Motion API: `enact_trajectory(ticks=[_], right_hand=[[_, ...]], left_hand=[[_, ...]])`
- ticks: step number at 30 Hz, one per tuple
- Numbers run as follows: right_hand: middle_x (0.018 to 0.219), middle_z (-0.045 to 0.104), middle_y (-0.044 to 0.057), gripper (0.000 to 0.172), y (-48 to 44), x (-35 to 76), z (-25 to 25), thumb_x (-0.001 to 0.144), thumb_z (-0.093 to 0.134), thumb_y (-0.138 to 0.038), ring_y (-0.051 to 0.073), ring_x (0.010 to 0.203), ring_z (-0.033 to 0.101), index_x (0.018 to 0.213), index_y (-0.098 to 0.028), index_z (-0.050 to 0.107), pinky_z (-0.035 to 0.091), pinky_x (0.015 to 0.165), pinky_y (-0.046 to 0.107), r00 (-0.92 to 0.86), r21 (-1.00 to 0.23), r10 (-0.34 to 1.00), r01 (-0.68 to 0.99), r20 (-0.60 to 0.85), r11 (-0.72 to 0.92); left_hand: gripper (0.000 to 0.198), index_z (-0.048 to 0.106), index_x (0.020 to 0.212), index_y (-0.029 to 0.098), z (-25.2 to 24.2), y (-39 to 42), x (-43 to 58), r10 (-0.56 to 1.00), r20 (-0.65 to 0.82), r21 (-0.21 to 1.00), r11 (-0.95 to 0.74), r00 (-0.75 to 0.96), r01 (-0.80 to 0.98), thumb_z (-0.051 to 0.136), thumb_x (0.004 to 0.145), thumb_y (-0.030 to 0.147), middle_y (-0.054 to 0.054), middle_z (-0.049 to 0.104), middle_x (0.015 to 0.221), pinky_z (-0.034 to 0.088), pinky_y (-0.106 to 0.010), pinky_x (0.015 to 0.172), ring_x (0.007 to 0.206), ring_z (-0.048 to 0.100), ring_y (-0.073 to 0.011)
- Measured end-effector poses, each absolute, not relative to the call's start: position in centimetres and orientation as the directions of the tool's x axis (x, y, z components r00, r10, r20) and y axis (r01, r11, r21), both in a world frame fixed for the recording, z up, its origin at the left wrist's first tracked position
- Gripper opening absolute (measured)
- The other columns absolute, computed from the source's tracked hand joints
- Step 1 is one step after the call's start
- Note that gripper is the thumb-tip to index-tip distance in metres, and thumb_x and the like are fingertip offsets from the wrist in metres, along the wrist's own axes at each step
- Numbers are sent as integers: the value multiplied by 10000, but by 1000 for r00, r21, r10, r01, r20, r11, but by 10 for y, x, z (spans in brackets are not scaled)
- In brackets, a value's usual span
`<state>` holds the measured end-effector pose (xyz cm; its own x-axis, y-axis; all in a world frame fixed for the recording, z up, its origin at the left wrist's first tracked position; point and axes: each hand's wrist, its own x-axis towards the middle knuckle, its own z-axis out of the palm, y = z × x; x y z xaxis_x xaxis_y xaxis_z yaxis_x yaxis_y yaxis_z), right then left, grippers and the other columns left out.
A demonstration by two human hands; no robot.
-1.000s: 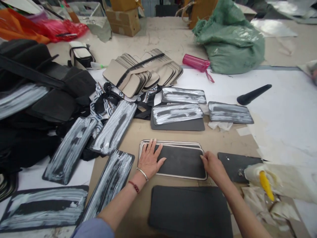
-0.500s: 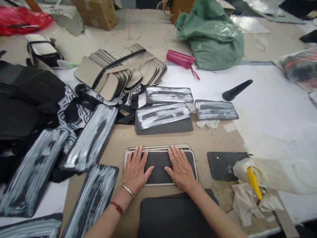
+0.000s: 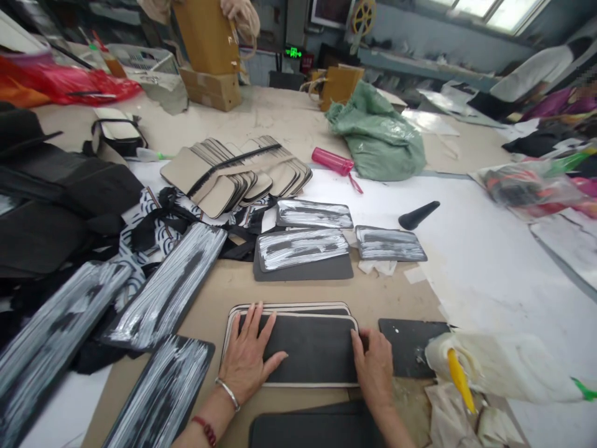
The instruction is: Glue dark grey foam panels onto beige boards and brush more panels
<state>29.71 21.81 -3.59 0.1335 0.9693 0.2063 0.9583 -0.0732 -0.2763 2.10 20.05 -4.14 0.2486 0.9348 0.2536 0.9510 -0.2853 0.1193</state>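
A dark rectangular panel (image 3: 312, 348) with a pale border lies on top of a small stack of similar panels, whose pale edges show along the far side. My left hand (image 3: 249, 351) rests flat on its left part, fingers spread. At the right edge, my right hand (image 3: 375, 364) has its fingers curled, with the thumb along the panel's rim. Just nearer to me are plain black panels (image 3: 308, 430), partly cut off by the frame. Beyond the stack, a panel smeared with white paste (image 3: 303, 249) lies over a bare dark one.
More white-smeared panels (image 3: 168, 286) lie at the left and ahead. Fanned beige pieces (image 3: 224, 177) sit behind them. At right are a dark panel (image 3: 408, 342), a cloudy plastic bottle with a yellow tip (image 3: 459, 379), and a black tapered tool (image 3: 418, 215). A pink bottle (image 3: 332, 160) lies further back.
My right hand has left the panel's top and shifted to its right edge, fingers now curled. My left hand stays flat on the panel. The view has tilted up, showing more of the room.
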Motion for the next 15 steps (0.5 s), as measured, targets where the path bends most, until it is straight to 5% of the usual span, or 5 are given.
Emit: enact_trajectory(ticks=[6, 10, 15], right_hand=[[625, 546, 28, 414, 218, 281, 7, 858, 266, -554, 167, 540, 537, 728, -211, 457, 389, 504, 267, 119, -442, 968, 897, 221, -9], [633, 565, 14, 342, 232, 270, 33, 854, 327, -521, 153, 530, 556, 776, -217, 461, 404, 524, 251, 67, -501, 959, 862, 276, 84], [670, 609, 44, 375, 256, 285, 18, 839, 273, -537, 189, 593, 602, 768, -226, 471, 429, 539, 279, 71, -414, 988, 910, 140, -7]], left_hand=[[841, 357, 1315, 189, -32, 194, 18, 883, 357, 134, -370, 303, 919, 496, 650, 686, -165, 395, 1343, 135, -542, 1029, 1255, 297, -346], [861, 335, 1325, 177, -26, 192, 18, 891, 358, 160, -352, 278, 922, 512, 645, 674, -174, 353, 1367, 143, -574, 1016, 1266, 269, -364], [897, 328, 1328, 165, -24, 193, 18, 889, 350, 87, -345, 295, 935, 482, 632, 709, -183, 354, 1365, 187, -580, 1004, 1254, 291, -371]])
